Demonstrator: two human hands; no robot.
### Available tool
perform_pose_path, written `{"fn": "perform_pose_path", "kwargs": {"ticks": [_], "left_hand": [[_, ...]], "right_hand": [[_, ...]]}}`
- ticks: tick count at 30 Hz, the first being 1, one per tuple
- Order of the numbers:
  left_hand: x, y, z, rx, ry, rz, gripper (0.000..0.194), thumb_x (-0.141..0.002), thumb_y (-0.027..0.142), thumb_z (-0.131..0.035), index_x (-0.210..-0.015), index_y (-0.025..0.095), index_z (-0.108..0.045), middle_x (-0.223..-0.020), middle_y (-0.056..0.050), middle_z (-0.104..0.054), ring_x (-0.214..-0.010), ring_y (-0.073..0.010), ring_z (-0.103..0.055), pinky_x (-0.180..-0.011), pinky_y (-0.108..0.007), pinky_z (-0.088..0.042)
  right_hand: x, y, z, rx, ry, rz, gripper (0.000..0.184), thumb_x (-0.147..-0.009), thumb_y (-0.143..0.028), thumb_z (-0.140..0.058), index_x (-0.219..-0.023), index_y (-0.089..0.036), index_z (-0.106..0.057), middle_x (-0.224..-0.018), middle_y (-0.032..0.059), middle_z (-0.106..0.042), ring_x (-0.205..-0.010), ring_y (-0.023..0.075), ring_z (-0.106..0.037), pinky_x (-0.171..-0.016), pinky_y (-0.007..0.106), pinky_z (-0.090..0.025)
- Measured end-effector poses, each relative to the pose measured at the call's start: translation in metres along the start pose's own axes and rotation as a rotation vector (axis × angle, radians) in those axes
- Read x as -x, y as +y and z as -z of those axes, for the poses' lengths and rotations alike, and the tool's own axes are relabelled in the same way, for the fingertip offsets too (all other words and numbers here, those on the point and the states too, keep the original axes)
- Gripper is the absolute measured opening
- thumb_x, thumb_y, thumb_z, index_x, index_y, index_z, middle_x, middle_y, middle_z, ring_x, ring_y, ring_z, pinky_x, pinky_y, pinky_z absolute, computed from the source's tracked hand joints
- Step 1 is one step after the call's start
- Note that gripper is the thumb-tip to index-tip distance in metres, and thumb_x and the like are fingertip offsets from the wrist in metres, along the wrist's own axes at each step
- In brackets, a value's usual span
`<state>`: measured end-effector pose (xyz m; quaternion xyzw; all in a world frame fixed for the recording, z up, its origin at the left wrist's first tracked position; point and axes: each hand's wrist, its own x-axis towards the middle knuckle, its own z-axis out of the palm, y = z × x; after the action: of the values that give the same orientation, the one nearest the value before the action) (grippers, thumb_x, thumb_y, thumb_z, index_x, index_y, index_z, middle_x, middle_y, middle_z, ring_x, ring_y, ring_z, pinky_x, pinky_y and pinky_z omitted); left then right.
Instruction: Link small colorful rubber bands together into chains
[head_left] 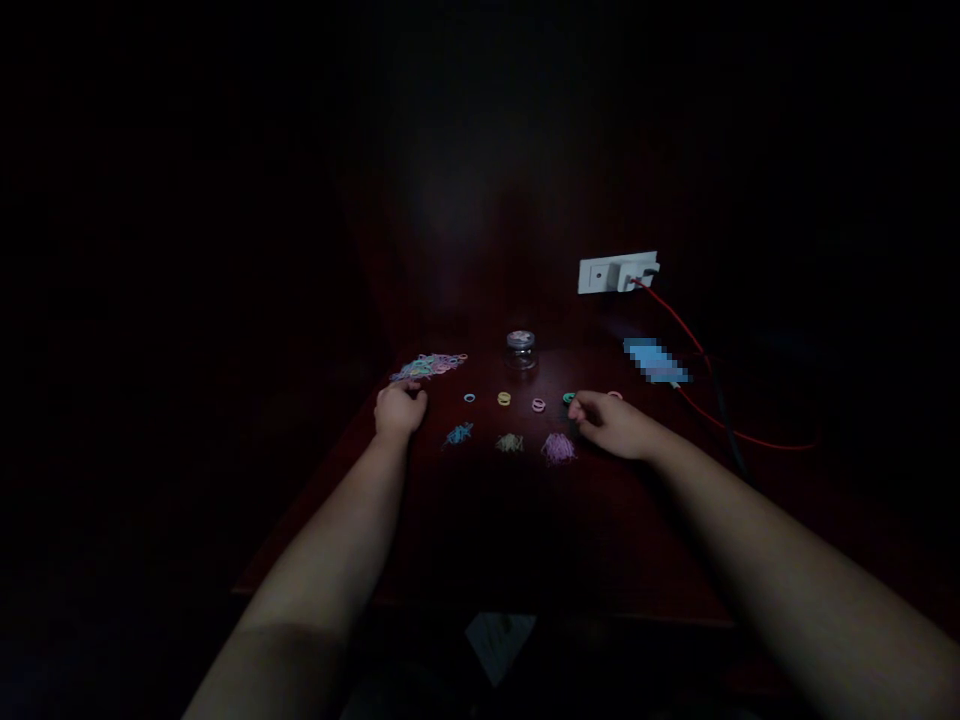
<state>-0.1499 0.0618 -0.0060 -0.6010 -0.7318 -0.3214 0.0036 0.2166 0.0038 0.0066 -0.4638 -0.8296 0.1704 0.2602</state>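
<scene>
A heap of mixed pastel elastic bands lies at the far left of the dark table. Just in front of it rests my left hand, fingers loosely bent, thumb a little apart, nothing visible in it. My right hand is curled with its fingertips together beside a green band; whatever is between them is hidden. Left of that, in a row, are pink bands, yellow bands and a blue band. Nearer me lie a blue pile, a yellowish pile and a purple pile of bands.
A small clear lidded jar stands behind the row. Another pinkish band shows past my right hand. A blurred blue phone-like object is joined by a red cable to a white wall socket. The room is very dark.
</scene>
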Motion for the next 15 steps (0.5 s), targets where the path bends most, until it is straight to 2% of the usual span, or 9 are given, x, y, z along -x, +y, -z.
{"fn": "perform_pose_path", "kwargs": {"ticks": [2, 4, 9, 15], "left_hand": [[-0.009, -0.017, -0.001, -0.085, -0.07, 0.036, 0.03, -0.08, 0.038, -0.054, -0.101, 0.023, -0.07, -0.12, -0.006, -0.065, -0.111, -0.0263, -0.059, -0.098, -0.037, -0.045], [-0.015, -0.022, -0.004, -0.123, -0.111, 0.035, 0.034, -0.079, 0.042, -0.054, -0.104, 0.026, -0.07, -0.12, -0.006, -0.066, -0.113, -0.0303, -0.058, -0.096, -0.043, -0.045], [-0.024, -0.017, -0.014, -0.225, -0.142, 0.03, 0.051, -0.08, 0.056, -0.049, -0.119, 0.026, -0.064, -0.124, -0.011, -0.062, -0.118, -0.0376, -0.052, -0.095, -0.054, -0.043], [-0.029, -0.017, -0.017, -0.263, -0.108, 0.031, 0.054, -0.08, 0.057, -0.048, -0.12, 0.025, -0.064, -0.129, -0.014, -0.058, -0.122, -0.0387, -0.047, -0.095, -0.053, -0.043]], "right_hand": [[0.0, -0.001, -0.001, -0.005, 0.011, 0.005, 0.015, -0.072, -0.016, -0.049, -0.085, -0.018, -0.055, -0.077, 0.002, -0.061, -0.069, 0.0138, -0.056, -0.072, 0.027, -0.042], [0.0, -0.003, -0.001, -0.014, 0.015, 0.002, 0.013, -0.072, -0.016, -0.05, -0.084, -0.018, -0.055, -0.076, 0.0018, -0.061, -0.068, 0.0135, -0.056, -0.07, 0.026, -0.042], [0.0, -0.005, -0.001, -0.015, 0.037, -0.012, 0.011, -0.074, -0.019, -0.051, -0.084, -0.018, -0.055, -0.075, 0.0016, -0.061, -0.066, 0.0132, -0.055, -0.07, 0.026, -0.042], [0.0, -0.005, -0.002, -0.041, 0.036, -0.012, 0.009, -0.076, -0.022, -0.051, -0.083, -0.018, -0.055, -0.075, 0.0019, -0.061, -0.066, 0.0131, -0.055, -0.066, 0.025, -0.042]]}}
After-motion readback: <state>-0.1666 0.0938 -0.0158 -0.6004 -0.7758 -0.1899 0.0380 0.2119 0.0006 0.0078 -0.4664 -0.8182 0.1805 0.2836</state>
